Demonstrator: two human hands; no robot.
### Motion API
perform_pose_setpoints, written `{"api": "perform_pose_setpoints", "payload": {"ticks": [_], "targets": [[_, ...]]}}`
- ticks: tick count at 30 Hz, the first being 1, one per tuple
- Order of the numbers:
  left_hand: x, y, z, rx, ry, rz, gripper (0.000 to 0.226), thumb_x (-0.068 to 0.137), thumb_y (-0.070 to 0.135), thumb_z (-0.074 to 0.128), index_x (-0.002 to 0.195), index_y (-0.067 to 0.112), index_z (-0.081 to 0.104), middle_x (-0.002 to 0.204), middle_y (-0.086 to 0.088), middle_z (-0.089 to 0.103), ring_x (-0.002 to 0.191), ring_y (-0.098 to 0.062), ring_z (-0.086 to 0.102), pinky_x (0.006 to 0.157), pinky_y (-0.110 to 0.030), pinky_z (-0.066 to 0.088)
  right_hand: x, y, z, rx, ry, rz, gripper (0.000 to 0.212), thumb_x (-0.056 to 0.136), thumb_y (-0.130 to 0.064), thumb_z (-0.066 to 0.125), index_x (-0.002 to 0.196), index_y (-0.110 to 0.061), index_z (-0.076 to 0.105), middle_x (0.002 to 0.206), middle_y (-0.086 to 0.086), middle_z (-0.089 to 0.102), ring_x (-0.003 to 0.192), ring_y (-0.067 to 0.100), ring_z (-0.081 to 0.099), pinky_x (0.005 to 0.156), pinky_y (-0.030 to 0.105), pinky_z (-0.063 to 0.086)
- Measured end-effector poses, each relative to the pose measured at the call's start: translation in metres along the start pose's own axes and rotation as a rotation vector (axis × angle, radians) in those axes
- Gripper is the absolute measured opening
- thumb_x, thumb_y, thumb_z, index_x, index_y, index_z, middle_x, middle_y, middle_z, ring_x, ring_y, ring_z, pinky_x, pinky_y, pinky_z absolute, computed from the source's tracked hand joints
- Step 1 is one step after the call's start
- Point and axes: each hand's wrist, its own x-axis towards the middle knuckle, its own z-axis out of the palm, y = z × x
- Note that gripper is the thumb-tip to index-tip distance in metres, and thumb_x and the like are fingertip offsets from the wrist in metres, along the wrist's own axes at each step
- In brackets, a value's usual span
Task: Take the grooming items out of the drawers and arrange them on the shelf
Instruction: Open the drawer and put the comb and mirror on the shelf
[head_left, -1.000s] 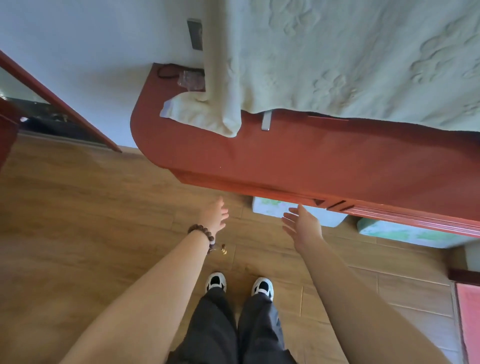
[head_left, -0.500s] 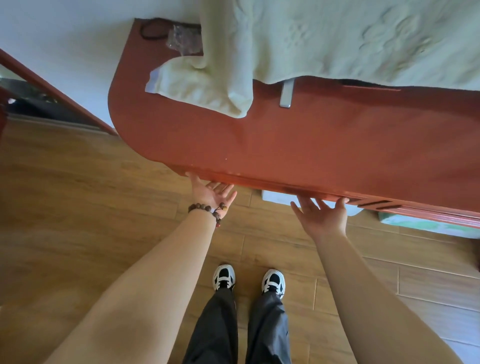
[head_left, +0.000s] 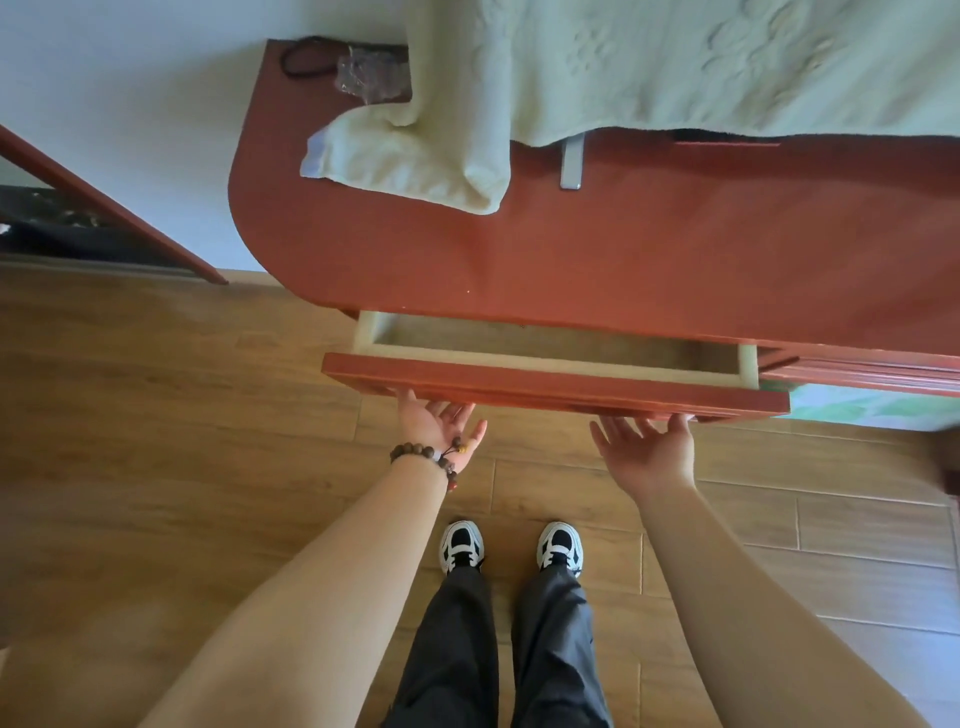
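A red wooden desk (head_left: 623, 260) stands in front of me, and its left drawer (head_left: 556, 387) is pulled out a short way. The exposed strip of the pale drawer inside (head_left: 545, 345) shows only bare wood; the rest lies hidden under the desk top. My left hand (head_left: 436, 431), with a bead bracelet at the wrist, is palm up with its fingers hooked under the drawer front near its left end. Toward the right end, my right hand (head_left: 649, 447) is also palm up, fingertips under the front's lower edge.
A pale green towel (head_left: 623, 67) drapes over the back of the desk top. A silver flat object (head_left: 571, 161) pokes out from under it. A crinkled plastic bag (head_left: 363, 78) and a dark cord (head_left: 301, 60) lie at the back left corner. A green-printed box (head_left: 857, 410) sits under the desk at right.
Both hands rose from the floor side to the desk's lower edge and turned palm up. The drawer, closed before, has slid out toward me.
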Motion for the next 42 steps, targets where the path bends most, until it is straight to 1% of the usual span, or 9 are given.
{"api": "perform_pose_setpoints", "payload": {"ticks": [3, 7, 11, 19, 32, 35, 38, 40, 42], "targets": [[-0.01, -0.009, -0.021, -0.006, 0.005, 0.001, 0.068, 0.096, 0.061, 0.026, 0.136, 0.008, 0.04, 0.147, -0.013, 0.04, 0.133, -0.027, 0.042, 0.108, -0.052, 0.032, -0.011, 0.01, -0.018, -0.011, 0.028, -0.011, 0.066, 0.095, -0.055, 0.037, 0.144, -0.011, 0.031, 0.143, 0.02, 0.041, 0.129, 0.032, 0.045, 0.108, 0.047, 0.032], [-0.02, -0.023, -0.048, -0.007, 0.013, 0.009, 0.071, 0.095, 0.061, 0.026, 0.143, 0.008, 0.032, 0.15, -0.013, 0.035, 0.135, -0.027, 0.039, 0.109, -0.05, 0.032, -0.023, 0.021, -0.044, -0.024, 0.057, -0.018, 0.064, 0.095, -0.053, 0.039, 0.143, -0.011, 0.032, 0.142, 0.021, 0.041, 0.13, 0.032, 0.044, 0.107, 0.045, 0.032], [-0.032, -0.038, -0.072, -0.007, 0.029, 0.026, 0.072, 0.095, 0.062, 0.027, 0.141, 0.007, 0.034, 0.149, -0.013, 0.036, 0.134, -0.028, 0.041, 0.109, -0.049, 0.033, -0.035, 0.032, -0.068, -0.044, 0.071, -0.02, 0.064, 0.096, -0.054, 0.037, 0.144, -0.011, 0.031, 0.143, 0.02, 0.041, 0.131, 0.033, 0.044, 0.109, 0.045, 0.031], [-0.047, -0.055, -0.108, -0.014, 0.034, 0.029, 0.075, 0.093, 0.065, 0.028, 0.143, 0.009, 0.032, 0.149, -0.013, 0.037, 0.133, -0.028, 0.043, 0.099, -0.048, 0.038, -0.059, 0.044, -0.101, -0.03, 0.068, 0.008, 0.061, 0.097, -0.051, 0.035, 0.143, -0.01, 0.03, 0.144, 0.021, 0.039, 0.131, 0.034, 0.043, 0.113, 0.046, 0.028], [-0.07, -0.071, -0.144, -0.025, 0.064, 0.034, 0.072, 0.095, 0.062, 0.028, 0.146, 0.01, 0.029, 0.149, -0.015, 0.036, 0.134, -0.03, 0.042, 0.109, -0.047, 0.035, -0.086, 0.066, -0.133, 0.001, 0.067, 0.04, 0.055, 0.099, -0.045, 0.032, 0.142, -0.011, 0.033, 0.144, 0.018, 0.04, 0.135, 0.031, 0.039, 0.113, 0.046, 0.027], [-0.077, -0.07, -0.152, 0.104, 0.043, 0.022, 0.065, 0.098, 0.055, 0.026, 0.146, 0.01, 0.029, 0.145, -0.018, 0.042, 0.129, -0.032, 0.047, 0.109, -0.047, 0.036, -0.096, 0.066, -0.135, -0.097, 0.044, 0.054, 0.051, 0.1, -0.04, 0.033, 0.144, -0.013, 0.031, 0.144, 0.017, 0.042, 0.135, 0.03, 0.039, 0.11, 0.045, 0.029], [-0.095, -0.066, -0.152, 0.46, 0.039, 0.014, 0.051, 0.102, 0.04, 0.032, 0.138, 0.005, 0.04, 0.136, -0.019, 0.051, 0.122, -0.032, 0.052, 0.104, -0.047, 0.042, -0.112, 0.065, -0.132, -0.385, 0.062, 0.061, 0.044, 0.101, -0.025, 0.038, 0.142, -0.009, 0.035, 0.138, 0.018, 0.046, 0.123, 0.032, 0.05, 0.097, 0.043, 0.039], [-0.114, -0.062, -0.145, 0.78, 0.014, 0.042, 0.04, 0.102, 0.024, 0.036, 0.136, 0.003, 0.043, 0.133, -0.017, 0.054, 0.12, -0.03, 0.054, 0.103, -0.044, 0.044, -0.129, 0.063, -0.126, -0.624, 0.031, 0.04, 0.035, 0.098, -0.017, 0.045, 0.13, -0.004, 0.049, 0.126, 0.018, 0.055, 0.108, 0.029, 0.057, 0.089, 0.041, 0.043], [-0.135, -0.058, -0.137, 1.025, -0.068, 0.125, 0.037, 0.101, 0.02, 0.04, 0.133, 0.002, 0.047, 0.125, -0.014, 0.06, 0.113, -0.026, 0.06, 0.098, -0.039, 0.047, -0.151, 0.058, -0.115, -0.803, -0.063, 0.045, 0.022, 0.097, -0.018, 0.049, 0.11, -0.003, 0.059, 0.11, 0.017, 0.061, 0.094, 0.026, 0.062, 0.084, 0.038, 0.046]]}}
